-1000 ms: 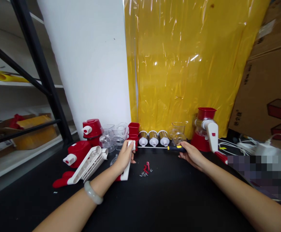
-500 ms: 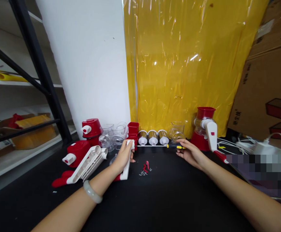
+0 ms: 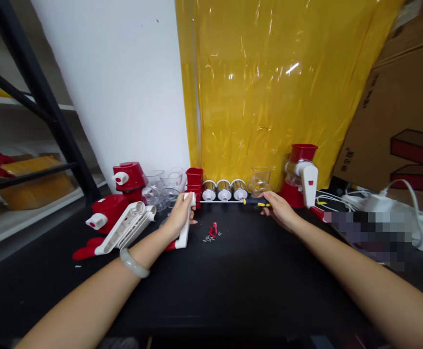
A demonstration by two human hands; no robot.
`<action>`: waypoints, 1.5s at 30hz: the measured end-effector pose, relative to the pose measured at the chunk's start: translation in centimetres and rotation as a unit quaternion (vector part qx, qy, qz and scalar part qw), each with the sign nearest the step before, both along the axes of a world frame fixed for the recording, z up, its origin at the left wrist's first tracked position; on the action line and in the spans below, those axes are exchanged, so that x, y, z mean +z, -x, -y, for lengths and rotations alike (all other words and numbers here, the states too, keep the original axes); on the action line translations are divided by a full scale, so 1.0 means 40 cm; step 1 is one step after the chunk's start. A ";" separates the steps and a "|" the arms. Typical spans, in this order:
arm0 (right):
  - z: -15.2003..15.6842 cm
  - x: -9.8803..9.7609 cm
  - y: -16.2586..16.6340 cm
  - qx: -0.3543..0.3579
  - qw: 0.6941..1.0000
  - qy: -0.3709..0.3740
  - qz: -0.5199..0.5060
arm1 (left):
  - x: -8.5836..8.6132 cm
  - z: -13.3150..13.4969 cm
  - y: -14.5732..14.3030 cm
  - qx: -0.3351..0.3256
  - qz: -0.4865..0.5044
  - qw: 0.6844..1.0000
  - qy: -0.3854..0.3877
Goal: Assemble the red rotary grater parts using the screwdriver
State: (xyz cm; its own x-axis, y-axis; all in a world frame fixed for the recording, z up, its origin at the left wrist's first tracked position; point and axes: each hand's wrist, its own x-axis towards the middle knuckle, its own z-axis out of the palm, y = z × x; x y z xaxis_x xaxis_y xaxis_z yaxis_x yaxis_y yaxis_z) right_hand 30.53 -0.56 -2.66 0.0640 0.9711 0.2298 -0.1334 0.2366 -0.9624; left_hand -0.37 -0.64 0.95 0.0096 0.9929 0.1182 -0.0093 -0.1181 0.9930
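My left hand (image 3: 178, 213) is wrapped round a white crank handle (image 3: 184, 232) with a red grip at its lower end. My right hand (image 3: 277, 207) closes its fingers on the black and yellow handle of a screwdriver (image 3: 254, 202). The long shaft runs level to the left, and its tip meets the upper end of the crank handle; the exact contact is too small to see. Below, small red parts (image 3: 211, 232) and several screws (image 3: 208, 238) lie on the black table. More white crank handles (image 3: 124, 225) with red grips rest left of my left hand.
Red grater bodies (image 3: 106, 212) and clear plastic hoppers (image 3: 156, 189) stand at the left. Three metal grater drums (image 3: 224, 190) line the back beside a red part (image 3: 194, 178). An assembled rotary grater (image 3: 300, 177) stands at the right, near white cables (image 3: 336, 201).
The view has tilted down and shifted, so everything sits higher and further left. Both hands keep their hold, with the screwdriver still against the crank handle.
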 end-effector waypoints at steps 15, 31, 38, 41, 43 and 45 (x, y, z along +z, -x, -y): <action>0.006 0.007 -0.010 -0.040 0.992 -0.056 0.110 | -0.008 -0.006 -0.002 -0.009 0.025 1.000 -0.015; 0.012 0.015 -0.005 -0.058 0.992 -0.056 0.097 | -0.009 -0.004 -0.001 -0.026 0.045 0.998 -0.019; 0.023 0.029 0.005 -0.010 0.999 -0.005 -0.045 | -0.005 0.001 -0.004 -0.033 0.049 0.998 -0.019; 0.026 0.034 0.007 0.012 0.995 0.018 -0.094 | 0.000 0.010 -0.008 -0.036 0.041 0.998 -0.021; 0.022 0.031 0.006 -0.003 0.996 0.012 -0.085 | 0.001 0.015 -0.011 -0.036 0.036 0.998 -0.022; 0.014 0.023 0.002 -0.034 0.998 0.006 -0.060 | 0.002 0.018 -0.012 -0.035 0.033 0.999 -0.022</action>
